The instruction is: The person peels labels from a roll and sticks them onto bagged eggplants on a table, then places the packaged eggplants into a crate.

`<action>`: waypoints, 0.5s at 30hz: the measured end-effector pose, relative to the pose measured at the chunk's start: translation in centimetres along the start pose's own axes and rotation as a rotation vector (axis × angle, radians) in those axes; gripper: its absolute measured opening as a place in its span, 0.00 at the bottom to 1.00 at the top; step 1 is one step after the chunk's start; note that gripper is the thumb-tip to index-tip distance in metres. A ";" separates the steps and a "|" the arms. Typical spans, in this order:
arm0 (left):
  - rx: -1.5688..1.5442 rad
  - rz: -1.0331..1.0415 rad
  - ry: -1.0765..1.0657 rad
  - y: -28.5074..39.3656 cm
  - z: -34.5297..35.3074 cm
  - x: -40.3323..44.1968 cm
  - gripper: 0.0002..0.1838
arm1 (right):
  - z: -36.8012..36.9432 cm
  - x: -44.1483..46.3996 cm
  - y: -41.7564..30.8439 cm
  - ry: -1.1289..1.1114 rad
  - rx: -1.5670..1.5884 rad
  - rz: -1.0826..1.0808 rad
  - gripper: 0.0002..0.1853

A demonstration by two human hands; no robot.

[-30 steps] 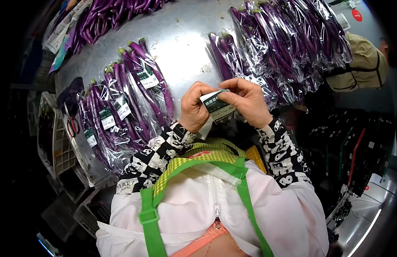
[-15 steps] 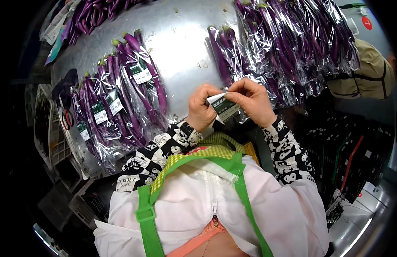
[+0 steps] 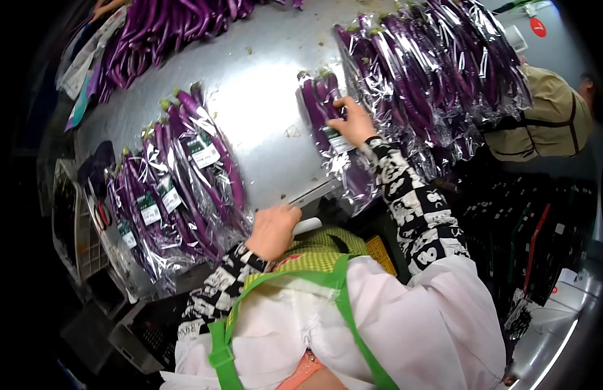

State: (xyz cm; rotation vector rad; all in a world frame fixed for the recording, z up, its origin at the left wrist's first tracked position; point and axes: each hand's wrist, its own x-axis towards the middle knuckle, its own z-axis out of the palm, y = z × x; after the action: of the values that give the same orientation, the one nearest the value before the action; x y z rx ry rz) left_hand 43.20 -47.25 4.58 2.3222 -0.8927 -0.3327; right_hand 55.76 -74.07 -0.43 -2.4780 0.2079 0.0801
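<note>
My right hand (image 3: 355, 123) rests on a clear bag of long purple eggplants (image 3: 312, 104), thumb and forefinger spread apart. Under its thumb, a green and white label (image 3: 338, 139) lies on the bag. My left hand (image 3: 273, 232) is closed near the table's front edge, and a white roll-like piece (image 3: 307, 225) sticks out from its far side. The fingers of that hand are mostly hidden behind its back. To the left lie several labelled bags of eggplants (image 3: 207, 140) in a row.
Many bagged eggplants (image 3: 412, 71) are piled on the right of the metal table (image 3: 262, 97). Loose eggplants (image 3: 165, 29) form a heap at the back left. Red-handled scissors (image 3: 102, 213) are at the left edge. Dark crates (image 3: 503, 227) stand to the right.
My hands have separated. The right one has moved forward to the bag, where a label now lies; the left has drawn back toward my body. The view has shifted slightly.
</note>
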 end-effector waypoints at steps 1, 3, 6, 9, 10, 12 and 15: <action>-0.055 0.078 0.071 0.1 -0.3 -0.1 0.05 | 1.0 0.1 -0.2 0.018 0.065 0.015 0.24; -0.177 0.202 0.059 0.7 -0.6 0.3 0.07 | 1.7 0.3 -3.8 -0.041 0.226 0.117 0.21; -0.400 0.473 -0.024 1.7 -0.4 1.0 0.15 | 7.4 1.6 -8.1 -0.215 0.461 0.022 0.21; -0.399 0.527 -0.125 2.6 -1.4 2.0 0.13 | 8.1 0.3 -14.0 -0.519 0.446 -0.108 0.32; -0.493 0.485 -0.080 2.7 -1.9 2.2 0.12 | 9.9 0.3 -13.1 -0.366 0.368 -0.334 0.36; -0.608 0.428 0.022 2.2 -2.5 2.1 0.09 | 8.3 -0.4 -11.4 -0.055 0.244 -0.403 0.42; -0.703 0.250 0.236 1.6 -3.1 1.7 0.11 | -3.2 -1.3 -7.2 0.289 -0.384 -0.128 0.35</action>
State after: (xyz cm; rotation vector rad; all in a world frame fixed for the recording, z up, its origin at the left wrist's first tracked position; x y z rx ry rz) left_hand 44.94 -47.95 7.96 1.5494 -0.7763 -0.2123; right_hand 55.69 -70.17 6.55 -2.8728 0.1663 -0.3228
